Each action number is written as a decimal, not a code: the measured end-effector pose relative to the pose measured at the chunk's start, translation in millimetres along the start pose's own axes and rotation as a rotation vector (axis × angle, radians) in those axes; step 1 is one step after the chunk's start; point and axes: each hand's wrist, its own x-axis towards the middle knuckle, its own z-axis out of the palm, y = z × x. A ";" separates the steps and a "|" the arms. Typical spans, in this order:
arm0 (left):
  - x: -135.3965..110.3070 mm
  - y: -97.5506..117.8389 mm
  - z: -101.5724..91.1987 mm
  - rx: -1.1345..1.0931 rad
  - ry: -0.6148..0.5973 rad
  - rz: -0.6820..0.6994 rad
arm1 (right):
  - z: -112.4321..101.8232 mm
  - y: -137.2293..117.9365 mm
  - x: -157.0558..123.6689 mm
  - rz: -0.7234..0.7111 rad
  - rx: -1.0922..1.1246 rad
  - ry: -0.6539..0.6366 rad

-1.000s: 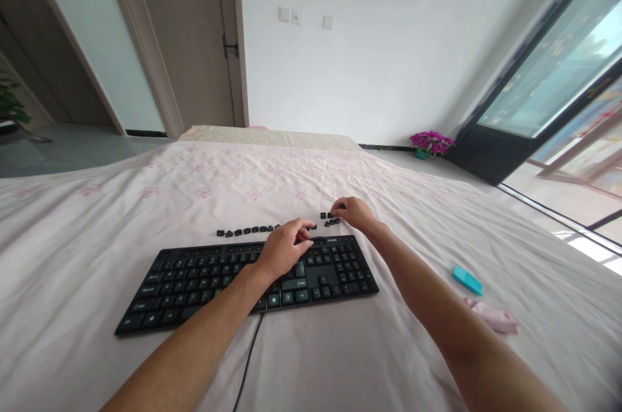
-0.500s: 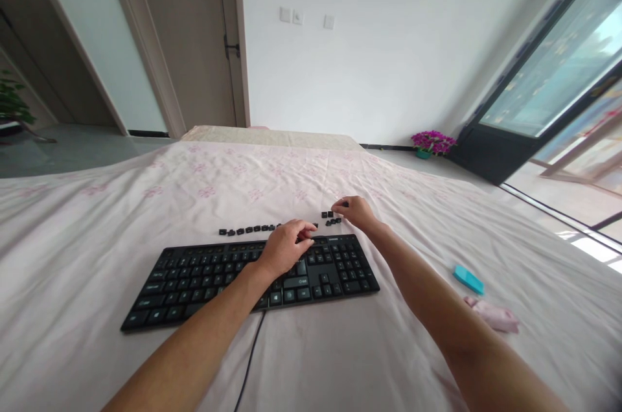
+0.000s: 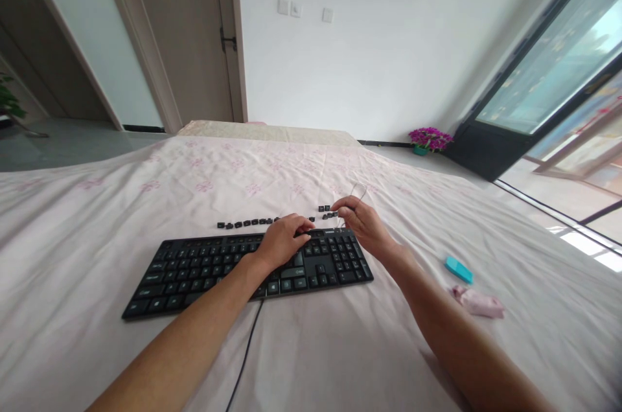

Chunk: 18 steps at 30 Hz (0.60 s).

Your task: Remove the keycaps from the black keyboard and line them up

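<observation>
A black keyboard (image 3: 318,269) lies on the bed, its cable (image 3: 249,341) running toward me. My left hand (image 3: 286,240) rests across its upper right part, fingers stretched toward the back edge and thumb apart, with nothing visible in them. Behind the keyboard, a row of loose black keycaps (image 3: 247,223) lies on the sheet, partly covered by my left hand. My right hand (image 3: 362,221) is closed beside a small group of keycaps (image 3: 324,208), near the keyboard's back right corner. From its fingers sticks up a thin wire loop, which looks like a wire keycap puller (image 3: 358,190).
A turquoise flat object (image 3: 459,270) and a crumpled pink cloth (image 3: 479,302) lie to the right of my right forearm. The pale flowered sheet (image 3: 311,360) is wrinkled. Beyond the bed are a wall, a door (image 3: 179,30) and potted purple flowers (image 3: 430,138).
My right hand has turned and drawn slightly nearer to me; the wire loop now shows above it. The dark keycap earlier at its fingertips is no longer visible there. My left hand stays over the keyboard.
</observation>
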 end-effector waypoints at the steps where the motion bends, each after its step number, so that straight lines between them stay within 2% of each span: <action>1: -0.1 0.3 -0.1 0.017 -0.005 0.002 | 3.2 -0.7 -3.8 0.046 0.033 -0.023; 5: 0.2 0.3 0.2 0.068 -0.027 0.021 | 11.7 1.3 -11.7 0.147 0.106 -0.099; 11: 1.6 -1.9 1.3 0.087 -0.038 0.044 | 16.8 5.2 -15.2 0.090 0.168 -0.157; 14: 2.3 -2.1 1.3 0.103 -0.049 0.049 | 19.4 5.3 -14.3 0.011 0.133 -0.183; 18: 2.7 -2.4 1.0 0.135 -0.064 0.068 | 23.8 1.6 -11.0 -0.177 0.022 -0.229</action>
